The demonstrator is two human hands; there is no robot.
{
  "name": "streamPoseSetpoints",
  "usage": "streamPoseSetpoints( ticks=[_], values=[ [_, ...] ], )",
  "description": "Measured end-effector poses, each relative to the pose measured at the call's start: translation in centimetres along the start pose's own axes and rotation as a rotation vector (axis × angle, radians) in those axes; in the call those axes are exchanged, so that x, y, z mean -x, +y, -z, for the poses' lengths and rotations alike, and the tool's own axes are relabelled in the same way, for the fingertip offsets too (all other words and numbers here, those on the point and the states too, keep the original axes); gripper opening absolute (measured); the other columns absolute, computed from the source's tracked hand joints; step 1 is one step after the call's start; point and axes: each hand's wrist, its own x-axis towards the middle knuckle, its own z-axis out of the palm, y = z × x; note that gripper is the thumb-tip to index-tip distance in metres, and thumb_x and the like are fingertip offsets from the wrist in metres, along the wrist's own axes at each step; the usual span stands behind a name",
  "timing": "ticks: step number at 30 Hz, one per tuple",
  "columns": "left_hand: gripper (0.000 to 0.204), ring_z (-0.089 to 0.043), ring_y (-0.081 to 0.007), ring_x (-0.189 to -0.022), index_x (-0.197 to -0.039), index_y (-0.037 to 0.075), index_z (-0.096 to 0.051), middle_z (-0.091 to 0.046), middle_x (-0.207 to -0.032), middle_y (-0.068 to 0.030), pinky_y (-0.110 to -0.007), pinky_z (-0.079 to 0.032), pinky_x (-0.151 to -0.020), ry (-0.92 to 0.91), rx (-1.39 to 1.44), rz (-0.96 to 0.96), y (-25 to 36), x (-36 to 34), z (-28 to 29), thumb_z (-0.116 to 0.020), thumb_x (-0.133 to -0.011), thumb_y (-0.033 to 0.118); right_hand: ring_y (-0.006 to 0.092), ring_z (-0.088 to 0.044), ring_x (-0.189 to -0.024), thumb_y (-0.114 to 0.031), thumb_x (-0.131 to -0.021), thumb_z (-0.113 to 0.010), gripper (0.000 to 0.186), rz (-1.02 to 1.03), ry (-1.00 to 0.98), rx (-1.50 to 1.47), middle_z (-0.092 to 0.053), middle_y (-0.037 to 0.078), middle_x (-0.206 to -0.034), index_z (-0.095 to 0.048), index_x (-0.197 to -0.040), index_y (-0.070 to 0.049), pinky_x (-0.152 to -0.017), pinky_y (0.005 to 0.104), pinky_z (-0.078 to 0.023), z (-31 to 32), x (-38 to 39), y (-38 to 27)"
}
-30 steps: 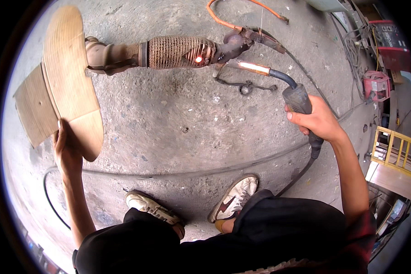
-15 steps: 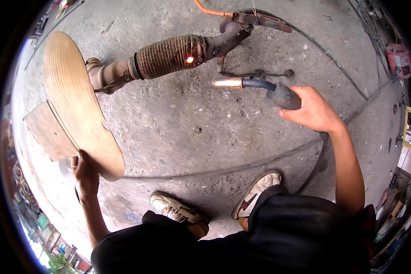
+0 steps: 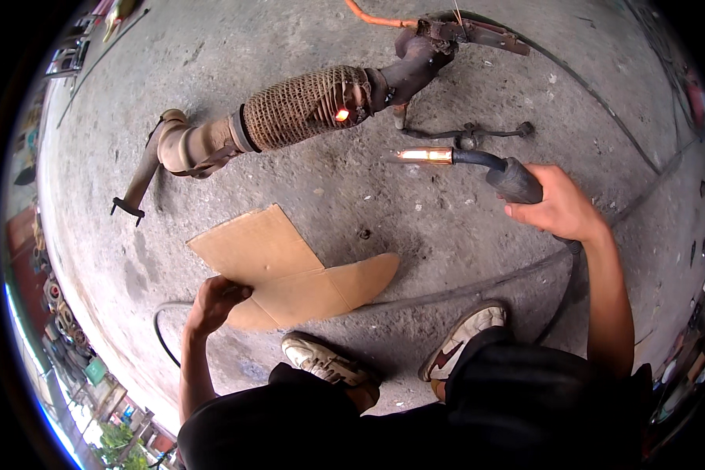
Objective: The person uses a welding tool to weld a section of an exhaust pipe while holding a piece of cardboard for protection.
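Note:
My left hand (image 3: 218, 304) pinches the edge of a folded piece of brown cardboard (image 3: 298, 286), held low in front of my shoes. In my right hand (image 3: 564, 205) is a MIG welding torch (image 3: 489, 168), its dark handle wrapped by my fingers and its copper nozzle (image 3: 428, 156) pointing left. Beyond both hands, a rusty exhaust pipe (image 3: 419, 70) lies on the concrete, with a braided flex section (image 3: 294, 110) in its middle. One small spot (image 3: 342, 115) near the right end of the braid glows orange. The torch nozzle is apart from the pipe.
An orange cable (image 3: 372, 17) reaches the pipe's far right end. A dark cable (image 3: 478, 283) curves across the concrete floor (image 3: 439, 227) by my shoes (image 3: 466, 337). A thin rusty rod (image 3: 478, 131) lies near the torch. Stacked clutter (image 3: 59, 329) lines the left edge.
My left hand has swung the cardboard down and to the right, turning it and uncovering the pipe's left end. The torch stays in my right hand; the view has shifted slightly.

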Motion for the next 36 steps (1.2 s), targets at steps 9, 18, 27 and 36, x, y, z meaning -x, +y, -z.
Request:
streamPoseSetpoints(
  ticks=[9, 18, 27, 36],
  values=[
    [0.029, -0.059, -0.0145, -0.098, -0.109, -0.002, -0.064, -0.068, -0.103, -0.0065, -0.031, -0.046, -0.091, 0.009, 0.345, -0.016, -0.6, -1.4, -1.6, -0.071, -0.086, 0.014, 0.008, -0.047, -0.067, -0.012, -0.075, -0.07, 0.024, -0.087, 0.08, -0.092, -0.054, 0.0, -0.071, -0.06, -0.091, 0.002, -0.063, 0.027, -0.043, -0.8, 0.1, -0.9],
    [0.031, -0.056, -0.0104, -0.095, -0.111, 0.0, -0.063, -0.066, -0.1, -0.0018, -0.028, -0.043, -0.089, 0.093, 0.447, -0.085, -1.8, -2.1, -1.5, -0.07, -0.087, 0.018, 0.0075, -0.049, -0.069, -0.011, -0.076, -0.069, 0.024, -0.042, 0.225, -0.093, -0.057, -0.001, -0.073, -0.061, -0.093, 0.003, -0.065, 0.0261, -0.043, -2.3, 0.2, -2.4],
    [0.035, -0.055, -0.0149, -0.109, -0.122, 0.0, -0.057, -0.063, -0.117, -0.0072, -0.032, -0.039, -0.099, 0.172, 0.895, -0.241, -3.9, -1.7, -2.3, -0.064, -0.09, 0.014, 0.0067, -0.051, -0.07, -0.012, -0.077, -0.07, 0.02, -0.12, 0.257, -0.065, -0.06, 0.0, -0.074, -0.063, -0.089, 0.002, -0.065, 0.0254, -0.044, -3.2, 0.4, -4.5],
    [0.037, -0.044, -0.024, -0.126, -0.129, 0.003, -0.043, -0.049, -0.132, -0.0106, -0.043, -0.032, -0.109, 0.151, 1.294, -0.486, 0.9, -5.1, -0.1, -0.049, -0.098, 0.022, 0.0071, -0.053, -0.071, -0.013, -0.078, -0.071, 0.02, -0.087, 0.271, -0.065, -0.061, 0.0, -0.076, -0.063, -0.089, 0.001, -0.066, 0.0255, -0.045, -3.7, 1.0, -4.3]
  ],
)
